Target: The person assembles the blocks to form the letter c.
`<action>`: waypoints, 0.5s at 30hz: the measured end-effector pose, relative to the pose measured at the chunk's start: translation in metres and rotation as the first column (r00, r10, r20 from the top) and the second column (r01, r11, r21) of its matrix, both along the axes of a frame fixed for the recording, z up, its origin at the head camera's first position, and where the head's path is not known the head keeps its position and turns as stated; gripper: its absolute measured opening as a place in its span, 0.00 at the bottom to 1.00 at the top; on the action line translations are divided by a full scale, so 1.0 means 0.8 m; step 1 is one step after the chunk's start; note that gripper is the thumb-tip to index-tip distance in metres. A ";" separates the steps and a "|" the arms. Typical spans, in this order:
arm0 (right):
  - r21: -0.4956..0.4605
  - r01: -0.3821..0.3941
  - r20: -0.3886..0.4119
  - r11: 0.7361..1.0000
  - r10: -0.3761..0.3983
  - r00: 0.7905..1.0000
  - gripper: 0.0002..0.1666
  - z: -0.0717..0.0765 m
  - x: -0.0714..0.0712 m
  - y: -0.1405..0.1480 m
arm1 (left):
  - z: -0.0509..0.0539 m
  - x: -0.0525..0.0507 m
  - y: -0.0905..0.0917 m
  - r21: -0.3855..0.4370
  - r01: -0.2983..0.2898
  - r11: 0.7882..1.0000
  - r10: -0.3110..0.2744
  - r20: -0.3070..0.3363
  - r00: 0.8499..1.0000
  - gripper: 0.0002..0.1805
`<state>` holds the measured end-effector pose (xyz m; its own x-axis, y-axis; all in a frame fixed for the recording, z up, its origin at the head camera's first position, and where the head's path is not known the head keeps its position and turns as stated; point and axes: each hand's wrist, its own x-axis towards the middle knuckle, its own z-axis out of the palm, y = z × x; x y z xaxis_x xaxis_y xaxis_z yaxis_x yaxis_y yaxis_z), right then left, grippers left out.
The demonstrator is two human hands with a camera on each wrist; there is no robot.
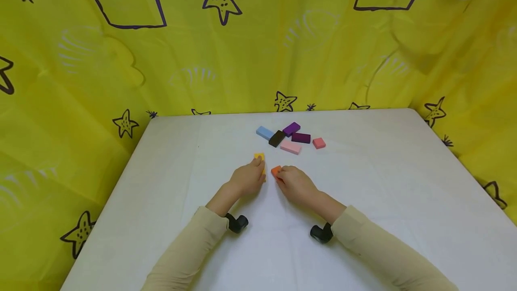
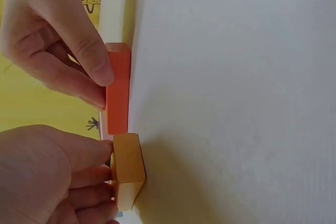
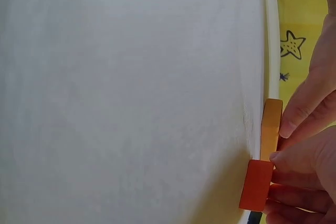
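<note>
Near the middle of the white table, my left hand (image 1: 249, 178) pinches a yellow block (image 1: 260, 156) between thumb and fingers. Just to its right, my right hand (image 1: 296, 185) grips an orange block (image 1: 276, 171). In the left wrist view the yellow block (image 2: 129, 158) shows its end face, with the orange block (image 2: 118, 87) beyond it. From the right wrist, the orange block (image 3: 256, 185) is closest and the yellow block (image 3: 271, 127) sits behind. A small gap parts the blocks in the head view. Fingers hide part of both blocks.
Beyond the hands lie several loose blocks: light blue (image 1: 265, 133), dark brown (image 1: 277, 138), purple (image 1: 291, 129), dark plum (image 1: 300, 138), pink (image 1: 291, 147) and coral (image 1: 319, 143). A yellow patterned curtain (image 1: 258, 57) hangs behind the white table (image 1: 161, 169).
</note>
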<state>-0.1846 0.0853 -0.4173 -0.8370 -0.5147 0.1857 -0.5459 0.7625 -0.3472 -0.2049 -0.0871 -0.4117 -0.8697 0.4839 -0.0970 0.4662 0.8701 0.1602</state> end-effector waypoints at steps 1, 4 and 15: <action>-0.007 -0.004 -0.005 1.000 0.004 1.000 0.07 0.000 0.002 0.001 | 0.000 0.002 0.002 -0.004 0.000 1.000 0.000 -0.011 1.000 0.24; -0.012 -0.009 -0.013 1.000 0.009 1.000 0.07 -0.001 0.008 0.005 | 0.001 0.009 0.006 -0.009 0.007 1.000 -0.007 -0.007 1.000 0.25; -0.027 -0.051 -0.012 0.998 0.051 0.999 0.07 0.002 0.025 0.016 | 0.007 0.024 0.013 -0.043 0.031 0.999 -0.031 0.004 1.000 0.26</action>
